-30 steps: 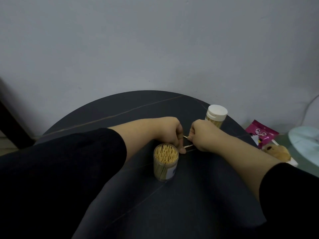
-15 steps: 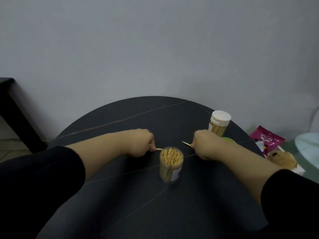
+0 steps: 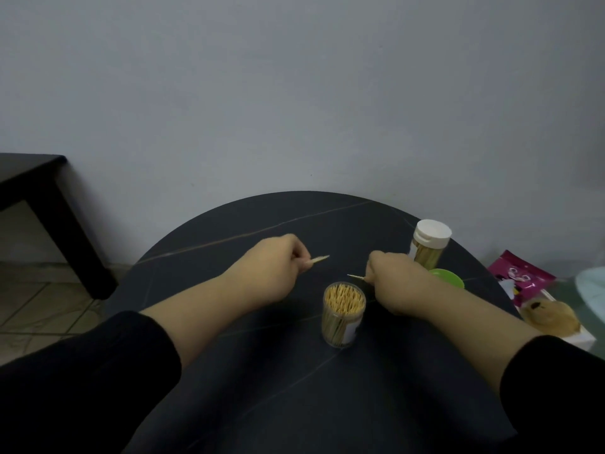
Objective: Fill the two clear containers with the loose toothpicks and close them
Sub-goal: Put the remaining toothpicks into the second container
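Centrally on a round dark table (image 3: 327,221), an open jar (image 3: 343,317) stands upright, packed nearly full with toothpicks on end. The left hand (image 3: 271,270) pinches one toothpick (image 3: 319,259) by its end, beyond the jar toward the far edge. The right hand (image 3: 389,276) pinches a second toothpick (image 3: 355,276) just beside the jar's rim. These sticks look feather-light, stiff, easy to snap and sharp-tipped, so a mid-shaft pinch probably suits best. The jar looks light and likely to tip; steady it by its wall. A capped jar (image 3: 429,244) sits at the far right edge, with a green lid (image 3: 448,277) just beside it. The open jar's white label shows no readable writing. A pink packet (image 3: 520,280) beyond the right edge has print too blurred to read.
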